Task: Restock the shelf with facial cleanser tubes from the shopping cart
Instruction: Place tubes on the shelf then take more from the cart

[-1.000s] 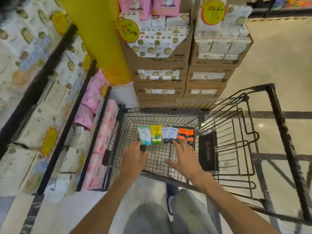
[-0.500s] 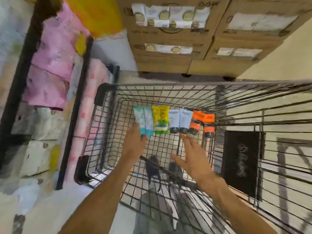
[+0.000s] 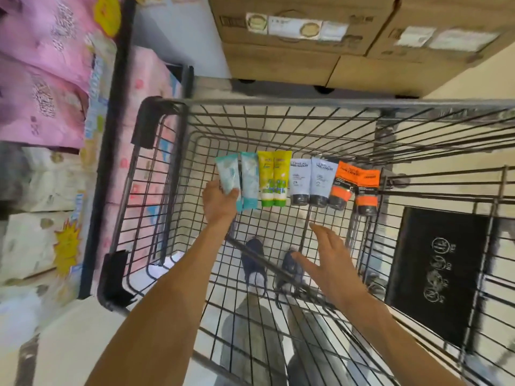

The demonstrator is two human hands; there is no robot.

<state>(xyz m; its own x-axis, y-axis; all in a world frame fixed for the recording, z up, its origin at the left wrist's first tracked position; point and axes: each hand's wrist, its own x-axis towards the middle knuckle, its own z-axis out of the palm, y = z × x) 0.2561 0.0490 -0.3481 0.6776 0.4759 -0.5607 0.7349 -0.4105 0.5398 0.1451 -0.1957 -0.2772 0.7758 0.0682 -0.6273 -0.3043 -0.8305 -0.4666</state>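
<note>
We judge the teal tube (image 3: 228,175), pinched low near its cap by our left hand (image 3: 218,203), light and squeezable; right hand (image 3: 331,256) hovers with fingers spread.

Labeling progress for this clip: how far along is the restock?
Done: nothing visibly shelved; eight tubes sit in a row in the cart. In hand: the left hand grips the leftmost teal tube; the right hand hovers open, short of the white tubes. Left: the second teal tube, the yellow pair, the white pair and the orange pair.
</note>
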